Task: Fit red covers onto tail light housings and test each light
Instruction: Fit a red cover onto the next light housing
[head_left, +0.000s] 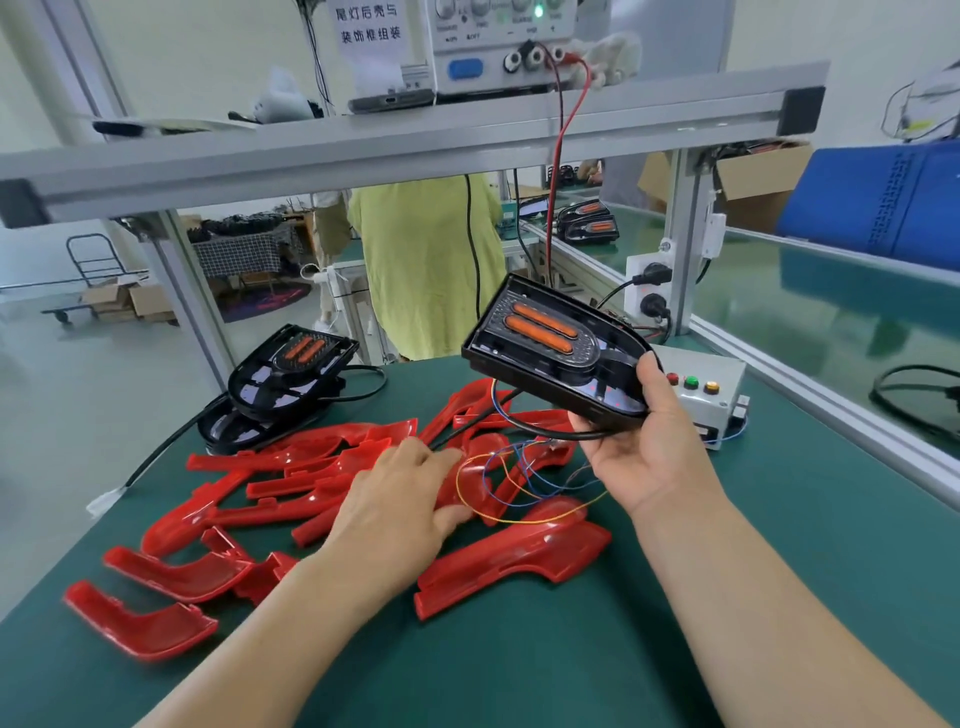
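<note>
My right hand (644, 441) grips a black tail light housing (550, 343) with two orange strips, held up above the green mat; its cable and thin coloured wires (519, 467) hang below it. Over a heap of several red covers (291, 483) my left hand (400, 493) lies palm down, fingers touching a red cover (467, 467) in the middle of the heap. Another large red cover (514, 561) lies just right of my left wrist. A stack of black housings (280, 384) sits at the mat's far left.
A grey test box with red, green and yellow buttons (706, 395) stands at the right behind my right hand. A power supply (498, 41) sits on the overhead shelf with a red lead hanging down. A person in a yellow-green top (426, 260) stands beyond the bench.
</note>
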